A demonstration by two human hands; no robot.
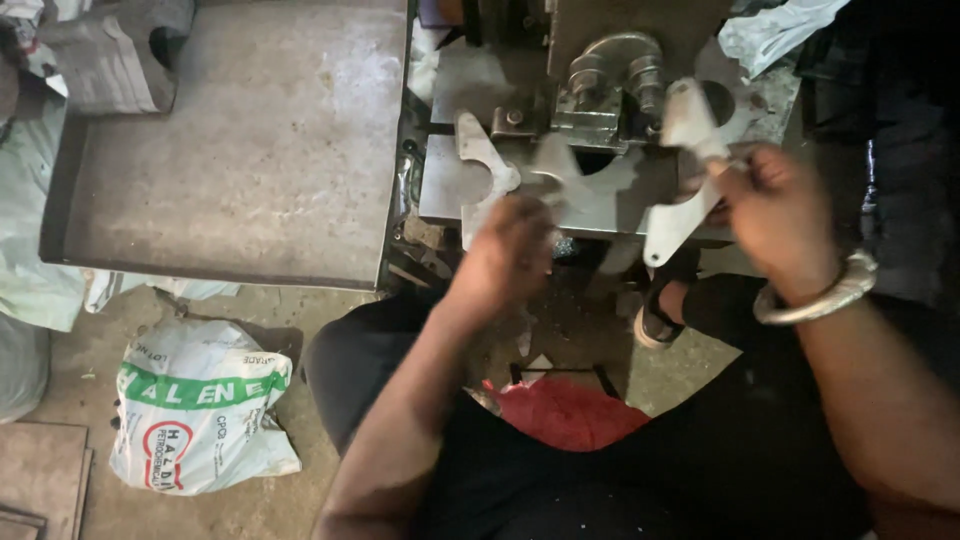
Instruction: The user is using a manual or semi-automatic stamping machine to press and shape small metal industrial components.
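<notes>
At the far centre of the scene: a small metal press [600, 75] stands on a steel plate [455, 185], with the person seated close before it.
Right hand [775, 215]: closed in a pinch around a flat pale metal blank [685, 175]; thumb and fingers are drawn together on the blank's right edge, near its middle.
Metal blank: long and curved, tilted, its upper end just beside the press head and its lower end hanging over the near edge of the steel plate.
Left hand [510, 250]: blurred, held at the near edge of the steel plate; the fingers curl inward, but whether they hold anything cannot be told.
Second blank [480, 160]: a similar flat cut piece lying on the steel plate, just beyond the left hand and to the left of the press.
Bangle [815, 300]: a silver ring on the right wrist.
Tray [240, 140]: a wide, shallow grey metal tray to the left of the press, separate from both hands.
Sack [195, 405]: a white printed bag with a green band, on the floor at near left.
Red cloth [565, 410]: lies low between the person's knees, nearer than the steel plate.
Sandal [655, 310]: seen under the plate, below the right hand.
</notes>
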